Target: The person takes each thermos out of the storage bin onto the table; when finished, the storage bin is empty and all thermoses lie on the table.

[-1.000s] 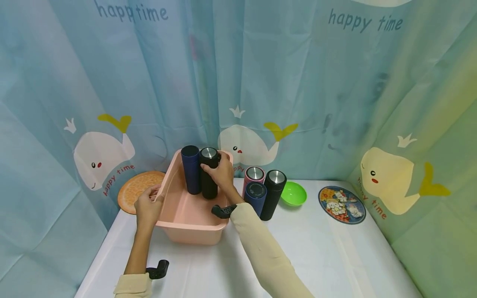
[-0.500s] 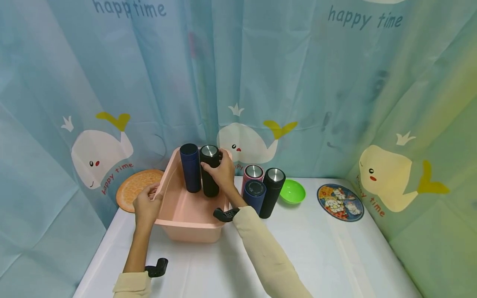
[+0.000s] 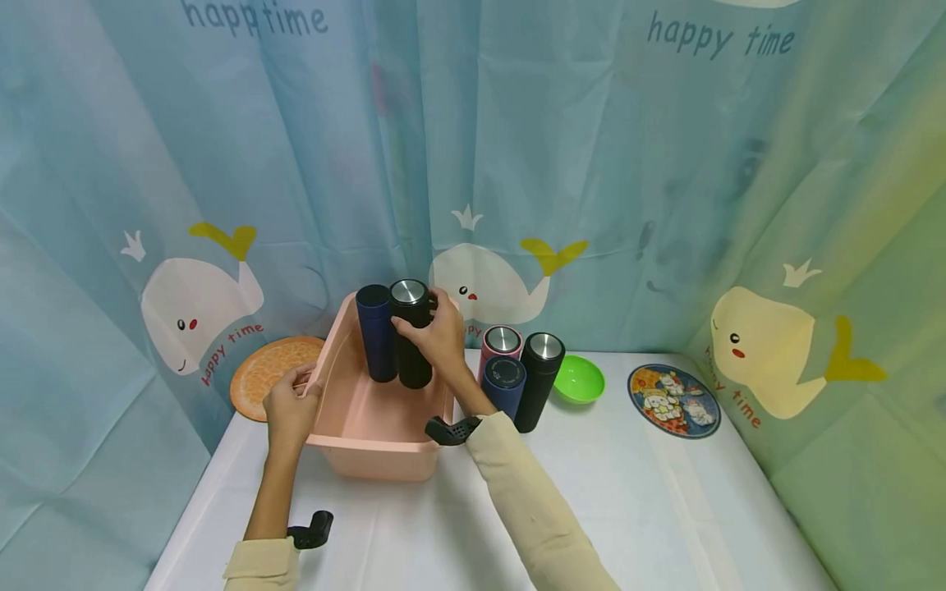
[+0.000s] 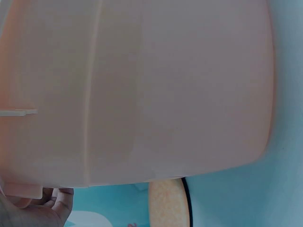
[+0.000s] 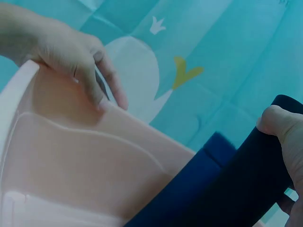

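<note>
A pink plastic basin (image 3: 384,461) stands at the left part of the table. My left hand (image 3: 291,408) grips its left rim, thumb inside and fingers outside, as the right wrist view also shows. Inside the basin a dark blue thermos bottle (image 3: 378,341) stands upright toward the back. Right beside it is a black thermos bottle (image 3: 412,353) with a silver-topped lid. My right hand (image 3: 441,332) holds this black bottle near its top, thumb on the near side and fingers behind at the right. In the left wrist view the basin's outer wall (image 4: 199,94) fills most of the picture.
Right of the basin stand a pink bottle (image 3: 502,339), a blue bottle (image 3: 506,386) and another black bottle (image 3: 542,382), close together. Beyond them are a green bowl (image 3: 580,380) and a patterned round mat (image 3: 674,400). An orange round mat (image 3: 273,377) lies left of the basin.
Over the last half second the black bottle's top has moved slightly up and left, toward the blue bottle, with my right hand. My left hand stays on the basin rim.
</note>
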`<state>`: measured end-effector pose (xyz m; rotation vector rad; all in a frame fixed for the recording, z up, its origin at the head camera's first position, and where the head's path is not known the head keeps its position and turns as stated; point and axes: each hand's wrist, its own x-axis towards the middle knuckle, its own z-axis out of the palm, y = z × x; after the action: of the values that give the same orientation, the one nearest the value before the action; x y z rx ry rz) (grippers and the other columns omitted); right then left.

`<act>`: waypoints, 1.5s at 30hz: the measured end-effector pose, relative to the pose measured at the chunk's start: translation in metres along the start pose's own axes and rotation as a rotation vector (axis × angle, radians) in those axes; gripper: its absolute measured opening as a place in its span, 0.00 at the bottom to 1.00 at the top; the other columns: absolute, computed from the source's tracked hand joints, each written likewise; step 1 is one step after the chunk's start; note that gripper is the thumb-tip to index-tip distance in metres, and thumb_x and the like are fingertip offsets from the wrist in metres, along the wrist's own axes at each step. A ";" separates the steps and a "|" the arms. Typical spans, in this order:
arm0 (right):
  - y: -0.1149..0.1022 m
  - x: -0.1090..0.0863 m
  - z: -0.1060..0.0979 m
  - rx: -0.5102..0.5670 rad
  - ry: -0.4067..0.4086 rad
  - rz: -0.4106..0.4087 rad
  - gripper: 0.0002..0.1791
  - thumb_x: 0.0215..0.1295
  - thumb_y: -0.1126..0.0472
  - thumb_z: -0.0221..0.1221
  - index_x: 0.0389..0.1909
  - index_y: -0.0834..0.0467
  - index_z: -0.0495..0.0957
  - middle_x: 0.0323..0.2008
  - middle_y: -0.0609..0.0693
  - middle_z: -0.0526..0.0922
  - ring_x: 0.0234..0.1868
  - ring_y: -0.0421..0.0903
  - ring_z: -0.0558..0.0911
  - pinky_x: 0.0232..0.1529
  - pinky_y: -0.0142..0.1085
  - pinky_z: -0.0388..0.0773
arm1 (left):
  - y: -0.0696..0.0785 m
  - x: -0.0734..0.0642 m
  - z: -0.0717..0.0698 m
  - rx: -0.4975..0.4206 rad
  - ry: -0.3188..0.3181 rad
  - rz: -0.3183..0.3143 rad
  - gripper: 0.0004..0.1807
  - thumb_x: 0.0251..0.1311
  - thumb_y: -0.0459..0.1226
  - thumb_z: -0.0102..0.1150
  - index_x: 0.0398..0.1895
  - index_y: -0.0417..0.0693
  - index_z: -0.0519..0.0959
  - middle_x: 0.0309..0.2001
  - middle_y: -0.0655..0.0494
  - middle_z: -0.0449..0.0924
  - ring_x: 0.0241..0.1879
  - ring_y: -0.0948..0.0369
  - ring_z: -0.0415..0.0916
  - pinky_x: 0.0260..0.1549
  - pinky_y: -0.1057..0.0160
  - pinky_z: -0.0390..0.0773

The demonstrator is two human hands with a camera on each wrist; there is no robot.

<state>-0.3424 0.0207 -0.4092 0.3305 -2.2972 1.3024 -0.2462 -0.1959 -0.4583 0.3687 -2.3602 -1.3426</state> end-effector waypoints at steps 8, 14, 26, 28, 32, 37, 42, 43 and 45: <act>-0.018 0.000 -0.015 0.041 -0.050 -0.025 0.39 0.48 0.48 0.72 0.60 0.62 0.71 0.52 0.58 0.83 0.49 0.53 0.84 0.48 0.45 0.82 | 0.000 0.000 0.001 -0.013 -0.001 -0.003 0.20 0.61 0.31 0.59 0.57 0.38 0.78 0.52 0.38 0.82 0.48 0.45 0.83 0.30 0.87 0.62; -0.034 0.001 -0.029 0.072 -0.067 -0.068 0.39 0.48 0.50 0.72 0.59 0.63 0.71 0.51 0.59 0.83 0.48 0.54 0.84 0.48 0.46 0.82 | 0.000 0.000 0.001 -0.015 0.003 -0.003 0.20 0.61 0.31 0.59 0.57 0.38 0.78 0.52 0.38 0.82 0.48 0.46 0.83 0.30 0.88 0.62; -0.064 0.002 -0.063 0.148 -0.071 -0.169 0.37 0.47 0.55 0.73 0.59 0.63 0.72 0.47 0.57 0.82 0.47 0.51 0.82 0.46 0.40 0.83 | -0.001 0.001 0.002 -0.001 0.010 0.011 0.20 0.61 0.31 0.59 0.57 0.38 0.78 0.52 0.39 0.82 0.48 0.46 0.83 0.32 0.85 0.63; -0.069 0.002 -0.071 0.149 -0.066 -0.182 0.37 0.47 0.55 0.73 0.58 0.63 0.72 0.47 0.57 0.82 0.47 0.50 0.82 0.46 0.40 0.83 | -0.001 0.001 0.002 0.003 0.010 0.010 0.20 0.61 0.31 0.59 0.57 0.39 0.78 0.52 0.39 0.83 0.48 0.46 0.83 0.32 0.84 0.64; -0.080 0.001 -0.085 0.152 -0.050 -0.205 0.35 0.48 0.55 0.72 0.57 0.62 0.72 0.46 0.55 0.82 0.47 0.48 0.81 0.47 0.40 0.83 | 0.000 0.001 0.002 0.004 0.011 0.007 0.20 0.61 0.31 0.59 0.57 0.39 0.78 0.52 0.40 0.83 0.49 0.46 0.83 0.33 0.84 0.63; -0.092 -0.001 -0.102 0.174 0.004 -0.239 0.34 0.47 0.56 0.72 0.56 0.62 0.73 0.45 0.56 0.83 0.45 0.48 0.81 0.44 0.41 0.83 | 0.001 0.001 0.002 0.000 0.009 0.002 0.20 0.61 0.31 0.58 0.57 0.39 0.78 0.52 0.39 0.82 0.49 0.46 0.83 0.38 0.76 0.73; -0.101 -0.003 -0.121 0.210 0.046 -0.262 0.34 0.46 0.57 0.72 0.55 0.65 0.74 0.43 0.57 0.83 0.43 0.49 0.81 0.43 0.44 0.83 | -0.001 0.001 0.002 -0.006 0.004 0.002 0.20 0.61 0.30 0.58 0.57 0.38 0.78 0.52 0.39 0.82 0.49 0.46 0.83 0.41 0.71 0.77; -0.103 -0.004 -0.125 0.212 0.050 -0.266 0.34 0.46 0.57 0.72 0.55 0.65 0.74 0.42 0.57 0.83 0.43 0.49 0.81 0.43 0.44 0.83 | -0.001 0.001 0.002 -0.006 0.004 0.003 0.20 0.61 0.30 0.58 0.57 0.38 0.78 0.52 0.39 0.82 0.49 0.46 0.83 0.38 0.76 0.74; -0.107 -0.005 -0.134 0.207 0.062 -0.271 0.34 0.46 0.57 0.72 0.55 0.65 0.74 0.42 0.57 0.84 0.43 0.48 0.81 0.43 0.44 0.83 | -0.002 0.000 0.002 -0.007 0.004 0.003 0.20 0.61 0.30 0.58 0.57 0.38 0.78 0.52 0.39 0.82 0.49 0.46 0.83 0.35 0.81 0.69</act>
<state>-0.2545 0.0791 -0.2742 0.6378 -1.9879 1.3881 -0.2473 -0.1952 -0.4605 0.3652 -2.3513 -1.3474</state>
